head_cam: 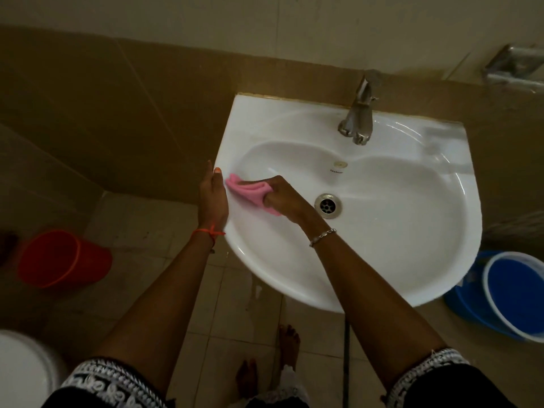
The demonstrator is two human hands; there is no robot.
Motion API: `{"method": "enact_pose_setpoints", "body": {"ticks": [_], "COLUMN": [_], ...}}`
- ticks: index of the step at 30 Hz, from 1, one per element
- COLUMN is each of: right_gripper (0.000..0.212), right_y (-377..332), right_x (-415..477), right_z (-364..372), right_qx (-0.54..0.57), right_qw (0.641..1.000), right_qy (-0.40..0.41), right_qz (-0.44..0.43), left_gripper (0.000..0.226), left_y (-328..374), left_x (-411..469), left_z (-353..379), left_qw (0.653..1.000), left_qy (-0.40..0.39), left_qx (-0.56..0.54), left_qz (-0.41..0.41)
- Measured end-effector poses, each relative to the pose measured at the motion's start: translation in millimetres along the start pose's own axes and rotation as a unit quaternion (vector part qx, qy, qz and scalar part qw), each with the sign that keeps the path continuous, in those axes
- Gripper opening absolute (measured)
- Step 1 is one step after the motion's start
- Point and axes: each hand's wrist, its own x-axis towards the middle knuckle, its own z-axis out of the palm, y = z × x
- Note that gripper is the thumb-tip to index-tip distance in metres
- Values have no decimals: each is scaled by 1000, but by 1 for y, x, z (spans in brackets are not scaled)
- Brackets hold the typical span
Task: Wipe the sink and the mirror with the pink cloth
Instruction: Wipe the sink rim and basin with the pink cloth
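Note:
A white wall-mounted sink (pixel 397 245) fills the middle of the view, with a metal tap (pixel 357 119) at its back and a drain (pixel 327 205) in the bowl. My right hand (pixel 282 198) is shut on the pink cloth (pixel 250 192), pressing it against the left inner slope of the bowl. My left hand (pixel 212 198) rests on the sink's left rim, fingers around the edge, just beside the cloth. No mirror is in view.
A red bucket (pixel 63 259) lies on the tiled floor at the left. A blue bucket (pixel 512 293) stands at the right below the sink. A metal soap holder (pixel 515 67) hangs on the wall at the upper right. My bare feet (pixel 288 346) stand below the sink.

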Motion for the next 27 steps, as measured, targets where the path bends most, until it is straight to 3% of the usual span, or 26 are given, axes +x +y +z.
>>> {"method": "enact_pose_setpoints", "body": {"ticks": [11,20,23,27], "right_gripper": [60,44,35,22], "right_y": [-14,-19,-28,-37], "right_x": [-33,-70,-70,-69], "right_z": [-9,-34,-43,-62], "right_qx": [-175,-228,-321,-504], "right_qw": [967,917,863,722], "right_qy": [-185,-294,-332,-359], "right_qz": [6,144,206,310], "left_gripper": [44,46,48,47], "left_y": [0,3,0,-4], "left_x": [2,0,0,3], "left_z": [-1,4,5,3], "left_qw": [999,993,989,985], "left_qy": [-28,7,12,16], "left_qx": [15,107,137,157], "left_qz": [-3,44,52,71]}}
